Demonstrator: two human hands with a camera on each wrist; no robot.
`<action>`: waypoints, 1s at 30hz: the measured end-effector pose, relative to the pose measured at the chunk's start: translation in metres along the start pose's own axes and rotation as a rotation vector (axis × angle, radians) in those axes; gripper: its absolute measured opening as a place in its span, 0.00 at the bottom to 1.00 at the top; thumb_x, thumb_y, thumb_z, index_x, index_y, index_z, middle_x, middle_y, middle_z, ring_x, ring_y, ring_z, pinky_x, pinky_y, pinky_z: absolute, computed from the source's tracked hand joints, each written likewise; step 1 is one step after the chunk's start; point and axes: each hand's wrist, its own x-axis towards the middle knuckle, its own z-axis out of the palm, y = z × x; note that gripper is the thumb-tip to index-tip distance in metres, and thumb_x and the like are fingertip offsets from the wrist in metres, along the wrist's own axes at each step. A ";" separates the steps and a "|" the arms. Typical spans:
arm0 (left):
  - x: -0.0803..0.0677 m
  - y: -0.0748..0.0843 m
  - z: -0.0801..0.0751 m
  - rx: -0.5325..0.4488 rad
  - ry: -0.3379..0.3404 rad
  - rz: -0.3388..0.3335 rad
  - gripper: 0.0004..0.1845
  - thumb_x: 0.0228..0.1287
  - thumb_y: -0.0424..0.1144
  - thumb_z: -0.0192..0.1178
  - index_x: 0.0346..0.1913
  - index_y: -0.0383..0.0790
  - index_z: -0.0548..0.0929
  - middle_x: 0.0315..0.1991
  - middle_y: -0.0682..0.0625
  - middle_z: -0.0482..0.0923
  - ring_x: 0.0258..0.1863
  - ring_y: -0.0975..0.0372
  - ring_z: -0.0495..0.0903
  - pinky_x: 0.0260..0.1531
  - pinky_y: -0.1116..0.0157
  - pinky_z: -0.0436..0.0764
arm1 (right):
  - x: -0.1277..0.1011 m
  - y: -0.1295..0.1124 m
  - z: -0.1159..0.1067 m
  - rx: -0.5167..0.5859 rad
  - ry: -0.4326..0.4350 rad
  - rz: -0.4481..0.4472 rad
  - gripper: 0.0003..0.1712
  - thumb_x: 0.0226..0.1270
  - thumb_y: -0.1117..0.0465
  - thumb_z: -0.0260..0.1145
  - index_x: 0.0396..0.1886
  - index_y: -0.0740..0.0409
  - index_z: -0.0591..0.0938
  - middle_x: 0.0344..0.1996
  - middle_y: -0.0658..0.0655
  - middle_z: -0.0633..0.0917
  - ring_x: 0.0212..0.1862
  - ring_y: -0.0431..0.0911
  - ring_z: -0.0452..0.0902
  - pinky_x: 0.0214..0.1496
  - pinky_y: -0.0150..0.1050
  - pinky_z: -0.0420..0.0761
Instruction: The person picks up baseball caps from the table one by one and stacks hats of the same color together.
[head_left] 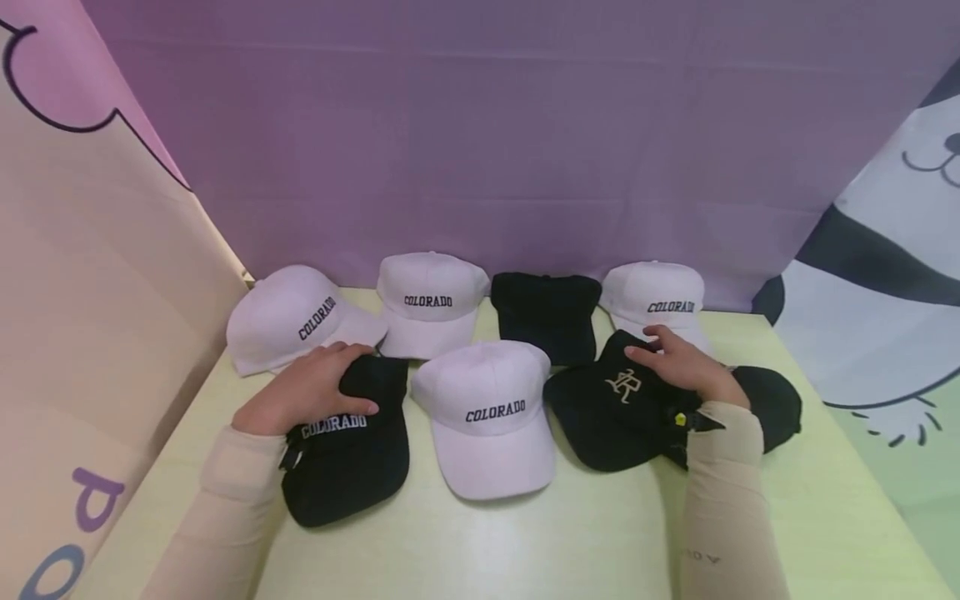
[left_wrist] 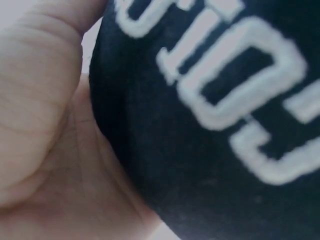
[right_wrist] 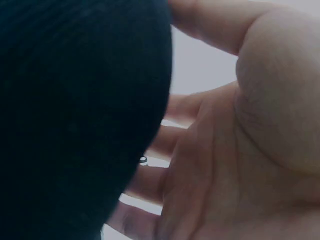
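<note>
Head view: we see seven caps on a pale yellow worktop, four in a far row against a purple backdrop, three in a near row
Left hand: our left hand lies over the crown of the black Colorado cap at near left, fingers curled across the top and thumb down the front by the lettering; we judge it clamped on the crown
Left wrist view: the palm presses against the black cloth, white stitched letters right beside it
Right hand: our right hand rests on the far right edge of the black logo cap, fingers bent over the cloth; we judge a light grip
Right wrist view: fingers spread slightly behind dark fabric; it does not settle how firm the hold is
Which way the caps lie: each sits directly under its own hand, the left hand nearer the Colorado cap, the right nearer the logo cap
Pointing: the Colorado cap's brim faces near, slightly left, its long axis running near to far; the logo cap's brim faces near left, its axis slanting from far right to near left
Between them: a white Colorado cap, brim near, touched by neither hand
Behind the right wrist: another black cap, partly hidden by the sleeve
</note>
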 end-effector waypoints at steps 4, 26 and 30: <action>0.002 0.002 -0.001 -0.006 -0.003 0.009 0.45 0.54 0.54 0.77 0.71 0.37 0.73 0.62 0.36 0.77 0.60 0.42 0.77 0.61 0.42 0.75 | 0.001 0.002 0.001 -0.013 -0.007 0.024 0.49 0.78 0.35 0.51 0.75 0.73 0.55 0.71 0.82 0.65 0.71 0.73 0.62 0.71 0.68 0.65; 0.005 0.001 0.006 -0.035 0.050 0.054 0.43 0.50 0.51 0.80 0.70 0.43 0.76 0.65 0.37 0.76 0.63 0.42 0.75 0.63 0.39 0.72 | -0.002 0.000 0.000 0.016 0.053 0.030 0.55 0.69 0.34 0.64 0.76 0.69 0.55 0.70 0.80 0.65 0.69 0.70 0.65 0.69 0.67 0.66; 0.006 -0.001 0.007 -0.031 0.056 0.058 0.43 0.49 0.52 0.81 0.69 0.43 0.76 0.65 0.38 0.77 0.62 0.42 0.76 0.62 0.39 0.73 | -0.004 -0.004 -0.002 0.021 0.098 0.038 0.52 0.71 0.34 0.63 0.76 0.68 0.57 0.69 0.80 0.67 0.67 0.71 0.67 0.68 0.67 0.68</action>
